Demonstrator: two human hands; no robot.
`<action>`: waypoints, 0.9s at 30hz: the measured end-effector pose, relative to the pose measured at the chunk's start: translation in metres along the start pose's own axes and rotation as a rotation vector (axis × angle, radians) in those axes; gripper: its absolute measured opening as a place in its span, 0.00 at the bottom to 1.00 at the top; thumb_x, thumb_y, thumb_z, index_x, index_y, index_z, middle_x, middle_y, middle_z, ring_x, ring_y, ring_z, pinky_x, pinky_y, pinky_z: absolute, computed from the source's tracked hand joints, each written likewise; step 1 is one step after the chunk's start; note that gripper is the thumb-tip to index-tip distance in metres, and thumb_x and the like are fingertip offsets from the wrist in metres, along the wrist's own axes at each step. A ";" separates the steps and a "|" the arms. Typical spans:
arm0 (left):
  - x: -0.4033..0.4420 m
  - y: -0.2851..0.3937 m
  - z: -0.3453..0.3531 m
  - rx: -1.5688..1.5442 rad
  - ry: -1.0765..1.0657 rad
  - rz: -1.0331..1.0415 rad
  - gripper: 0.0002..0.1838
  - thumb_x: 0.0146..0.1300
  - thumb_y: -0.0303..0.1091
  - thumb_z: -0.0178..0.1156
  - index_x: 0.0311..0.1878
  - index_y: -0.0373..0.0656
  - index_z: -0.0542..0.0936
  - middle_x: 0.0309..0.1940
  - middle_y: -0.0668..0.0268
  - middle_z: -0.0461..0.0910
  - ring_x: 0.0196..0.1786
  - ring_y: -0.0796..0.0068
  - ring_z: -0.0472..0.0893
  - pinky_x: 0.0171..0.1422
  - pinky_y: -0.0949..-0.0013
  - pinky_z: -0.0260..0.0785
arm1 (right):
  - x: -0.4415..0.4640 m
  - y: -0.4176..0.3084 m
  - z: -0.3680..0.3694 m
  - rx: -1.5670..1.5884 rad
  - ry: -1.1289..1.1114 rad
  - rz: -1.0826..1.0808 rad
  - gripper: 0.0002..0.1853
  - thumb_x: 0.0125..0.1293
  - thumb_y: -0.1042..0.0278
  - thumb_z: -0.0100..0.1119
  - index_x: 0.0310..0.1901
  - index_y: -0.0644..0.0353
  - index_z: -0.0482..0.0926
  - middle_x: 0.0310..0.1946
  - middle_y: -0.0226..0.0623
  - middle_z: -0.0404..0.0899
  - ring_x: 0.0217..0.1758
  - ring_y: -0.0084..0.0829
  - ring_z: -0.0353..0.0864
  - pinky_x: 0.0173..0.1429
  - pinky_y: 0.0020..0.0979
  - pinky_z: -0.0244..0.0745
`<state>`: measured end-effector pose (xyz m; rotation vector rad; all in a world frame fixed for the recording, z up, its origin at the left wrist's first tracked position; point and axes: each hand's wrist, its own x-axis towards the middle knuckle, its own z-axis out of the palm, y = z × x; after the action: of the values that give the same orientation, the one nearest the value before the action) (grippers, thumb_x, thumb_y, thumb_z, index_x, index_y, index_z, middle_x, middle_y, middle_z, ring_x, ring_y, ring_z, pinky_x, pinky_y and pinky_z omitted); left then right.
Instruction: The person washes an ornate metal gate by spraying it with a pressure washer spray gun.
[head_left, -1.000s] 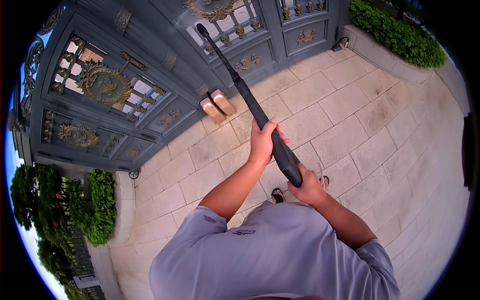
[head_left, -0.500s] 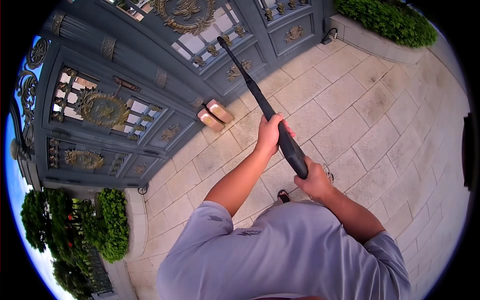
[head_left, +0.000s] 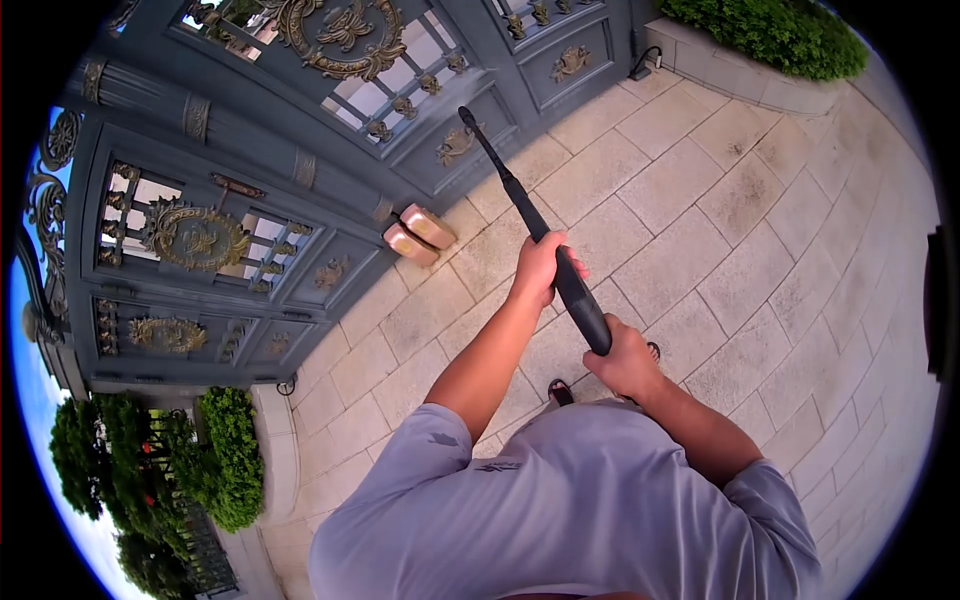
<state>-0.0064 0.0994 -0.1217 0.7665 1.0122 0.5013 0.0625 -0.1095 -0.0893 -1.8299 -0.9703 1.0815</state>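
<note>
A long black pressure washer gun reaches away from my body toward the big grey gate. My left hand wraps around its middle. Farther back, my right hand is closed around the rear end, where the fingers hide the grip and any trigger. The nozzle tip points at a lower panel of the gate, apart from it. A faint whitish mist shows on the gate just past the tip. Gold ornaments decorate the panels.
Two pinkish metallic blocks stand on the ground at the gate's foot. Pale stone paving spreads under my sandalled feet. Curbed planters with green shrubs border the gate on both sides; a dark cable lies near the right curb.
The nozzle tip has moved down and slightly right, now against the lower panel instead of the railings. The view has shifted a little. Both hands keep their hold.
</note>
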 end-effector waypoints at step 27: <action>-0.017 0.006 -0.038 -0.096 0.127 0.043 0.12 0.72 0.37 0.60 0.41 0.36 0.74 0.29 0.57 0.79 0.28 0.56 0.83 0.37 0.46 0.84 | 0.017 -0.003 0.011 -0.104 -0.140 -0.114 0.23 0.52 0.69 0.69 0.48 0.73 0.77 0.33 0.63 0.83 0.37 0.60 0.86 0.45 0.47 0.80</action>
<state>-0.0477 0.1041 -0.1196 0.6780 1.0834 0.6374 0.0578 -0.0909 -0.0956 -1.7758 -1.2189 1.1192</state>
